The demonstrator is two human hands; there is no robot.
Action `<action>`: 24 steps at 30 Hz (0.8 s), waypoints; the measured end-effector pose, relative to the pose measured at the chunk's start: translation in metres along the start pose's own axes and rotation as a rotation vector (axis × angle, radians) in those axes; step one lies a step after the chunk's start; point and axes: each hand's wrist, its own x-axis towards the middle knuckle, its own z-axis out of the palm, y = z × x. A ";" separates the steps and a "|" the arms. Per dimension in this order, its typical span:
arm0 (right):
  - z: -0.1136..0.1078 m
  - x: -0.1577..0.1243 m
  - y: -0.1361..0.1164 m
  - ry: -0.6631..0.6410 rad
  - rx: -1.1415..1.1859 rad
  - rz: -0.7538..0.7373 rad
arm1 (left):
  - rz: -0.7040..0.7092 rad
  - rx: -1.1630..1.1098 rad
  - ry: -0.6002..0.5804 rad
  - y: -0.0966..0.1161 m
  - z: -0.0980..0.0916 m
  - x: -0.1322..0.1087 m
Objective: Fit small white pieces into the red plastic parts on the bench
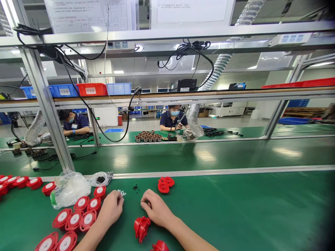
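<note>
My left hand [112, 206] rests on the green bench with its fingers curled in, beside a small pile of white bits [121, 192]. Whatever its fingertips may hold is hidden. A short way right, my right hand [156, 208] has thumb and fingers drawn together; I cannot make out anything between them. Tiny black pieces [135, 188] lie scattered between the hands, a little farther off. Just below my right hand sits a red plastic part [141, 228], with another red part [160, 246] at the lower edge. Several flat red pieces [164, 185] lie beyond my right hand.
Several red round parts with white discs [74, 219] crowd the left side. Behind them lie a clear plastic bag [72, 190] and a bag of black pieces [101, 179]. A metal upright [48, 94] stands at left. Two people work across the bench near copper-coloured motor parts [148, 136].
</note>
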 end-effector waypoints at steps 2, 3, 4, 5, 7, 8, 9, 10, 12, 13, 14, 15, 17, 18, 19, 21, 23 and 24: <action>0.002 -0.001 -0.005 0.003 0.087 -0.048 | -0.012 -0.195 -0.098 0.006 0.010 -0.004; 0.003 -0.001 -0.008 0.025 0.143 -0.065 | -0.029 -0.292 -0.142 0.009 0.015 -0.005; 0.003 -0.001 -0.010 0.058 0.199 -0.075 | -0.050 -0.385 -0.175 0.013 0.021 -0.007; 0.003 0.000 -0.012 0.098 0.250 -0.075 | -0.070 -0.470 -0.196 0.017 0.026 -0.009; 0.004 0.001 -0.014 0.157 0.324 -0.063 | -0.098 -0.615 -0.219 0.023 0.034 -0.012; 0.004 0.002 -0.014 0.170 0.355 -0.058 | -0.105 -0.673 -0.227 0.026 0.035 -0.014; 0.004 0.002 -0.013 0.172 0.383 -0.058 | -0.112 -0.722 -0.232 0.028 0.036 -0.014; 0.005 0.002 -0.013 0.168 0.406 -0.059 | -0.118 -0.763 -0.236 0.030 0.036 -0.015; 0.006 0.003 -0.012 0.157 0.441 -0.062 | -0.129 -0.820 -0.239 0.032 0.035 -0.016; 0.007 0.003 -0.012 0.155 0.452 -0.060 | -0.135 -0.839 -0.238 0.032 0.034 -0.016; 0.007 0.003 -0.012 0.151 0.460 -0.057 | -0.140 -0.854 -0.238 0.032 0.033 -0.016; 0.008 0.003 -0.012 0.149 0.464 -0.053 | -0.145 -0.865 -0.238 0.032 0.033 -0.016; 0.008 0.004 -0.013 0.147 0.465 -0.053 | -0.152 -0.883 -0.236 0.032 0.033 -0.016; 0.008 0.004 -0.014 0.148 0.462 -0.056 | -0.154 -0.890 -0.236 0.033 0.033 -0.016; 0.008 0.004 -0.014 0.151 0.456 -0.061 | -0.154 -0.895 -0.236 0.033 0.033 -0.017; 0.008 0.005 -0.014 0.159 0.441 -0.067 | -0.154 -0.904 -0.235 0.034 0.034 -0.018; 0.008 0.004 -0.013 0.162 0.413 -0.070 | -0.157 -0.912 -0.230 0.034 0.034 -0.018; 0.008 0.004 -0.014 0.163 0.393 -0.073 | -0.160 -0.917 -0.224 0.034 0.034 -0.019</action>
